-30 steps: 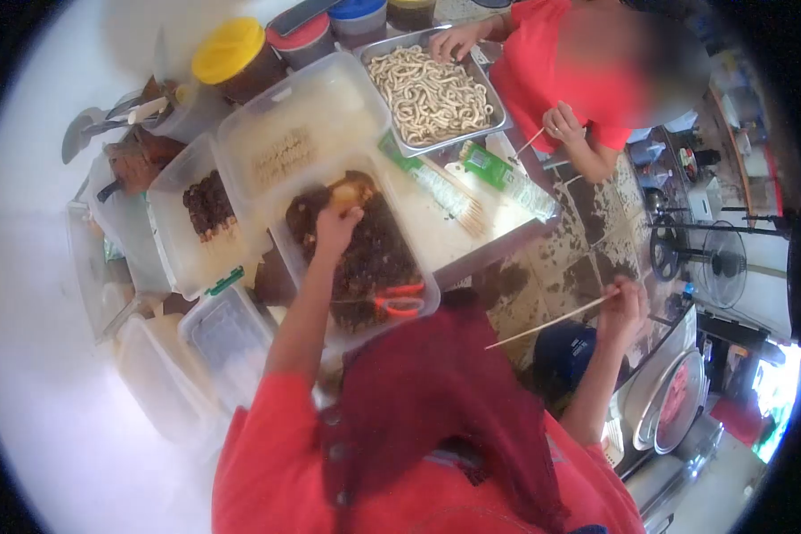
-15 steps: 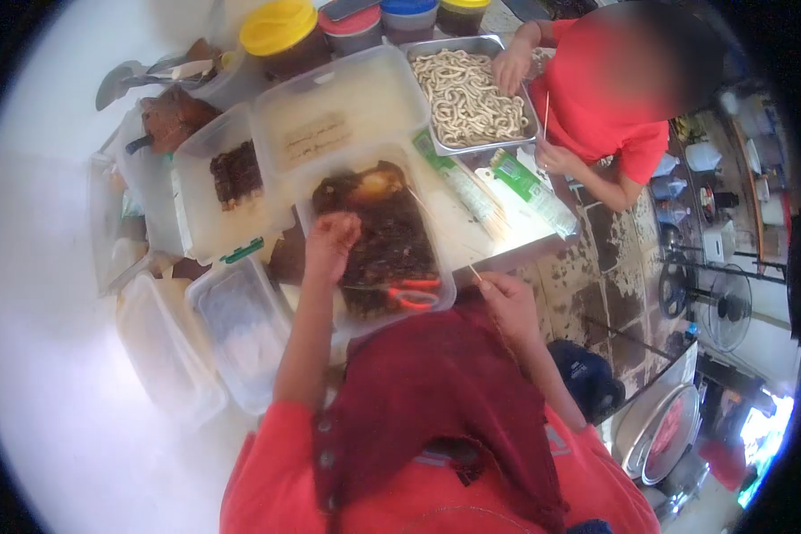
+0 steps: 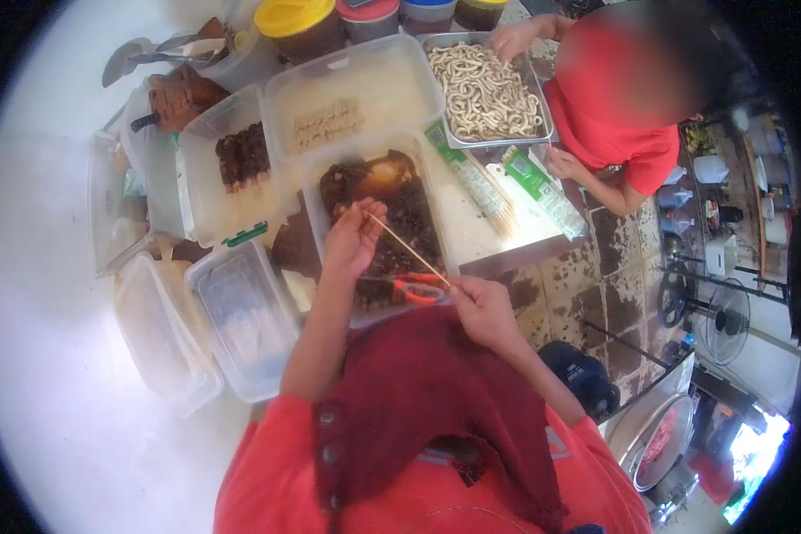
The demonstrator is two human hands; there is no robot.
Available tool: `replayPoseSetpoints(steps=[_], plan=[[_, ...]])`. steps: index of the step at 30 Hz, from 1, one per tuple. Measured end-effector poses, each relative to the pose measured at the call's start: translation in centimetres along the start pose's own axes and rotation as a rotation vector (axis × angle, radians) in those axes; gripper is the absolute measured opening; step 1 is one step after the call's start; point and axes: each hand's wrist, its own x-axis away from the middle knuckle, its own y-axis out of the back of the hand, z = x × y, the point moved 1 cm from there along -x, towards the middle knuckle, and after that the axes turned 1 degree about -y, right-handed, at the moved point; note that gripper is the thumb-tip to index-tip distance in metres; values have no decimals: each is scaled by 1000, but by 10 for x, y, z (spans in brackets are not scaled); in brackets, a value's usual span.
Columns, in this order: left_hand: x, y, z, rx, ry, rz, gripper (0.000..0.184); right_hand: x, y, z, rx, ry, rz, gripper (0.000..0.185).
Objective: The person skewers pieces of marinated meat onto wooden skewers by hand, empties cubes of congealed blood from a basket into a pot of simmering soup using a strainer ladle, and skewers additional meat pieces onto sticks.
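Note:
A thin wooden skewer (image 3: 409, 250) slants between my two hands. My right hand (image 3: 484, 311) is closed round its lower end, near the front edge of a clear bin. Its other end meets the fingers of my left hand (image 3: 354, 238), which are bent together over the bin; whether they hold a piece of food is too small to tell. Dark marinated pieces in brown liquid (image 3: 399, 214) fill much of the bin (image 3: 446, 233). Orange-handled scissors (image 3: 420, 290) lie at its near end.
Skewer packs (image 3: 536, 189) lie on the white board. Behind it, a co-worker (image 3: 610, 116) reaches into a metal tray (image 3: 549, 120) of pale curled pieces. A tub with dark skewered pieces (image 3: 243, 158) stands left. Lidded containers (image 3: 298, 27) line the back; plastic boxes (image 3: 245, 329) sit front left.
My right hand has come in from the far right with the skewer, whose tip now reaches my left hand. My left hand has risen slightly from the marinated pieces and turned.

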Motion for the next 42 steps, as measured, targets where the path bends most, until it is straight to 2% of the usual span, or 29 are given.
replayPoseSetpoints(steps=[10,16,18,21,25,28,34,37,42], plan=[[-1,-4,-1,-6,12,-10,26,2,3,2,26,13,-70,20],[1,-2,-3,-100,-7,126,23,4,9,12,40,-29,-61,19],[3,-4,-6,-146,26,110,24,4,11,13,52,-54,-36,19],[3,-2,-11,-186,81,158,25,2,8,7,71,59,-42,19],[1,0,-20,-227,167,228,27,0,4,14,2,20,-15,20],[1,-6,-14,-117,166,129,24,-7,-7,7,-11,4,27,21],[-19,-6,0,250,-52,22,22,-18,-26,-1,-30,109,58,20],[-12,-17,2,280,-17,-69,19,-21,-29,6,-19,84,69,20],[-6,-17,8,246,44,-4,21,-35,-37,8,-33,66,94,22]])
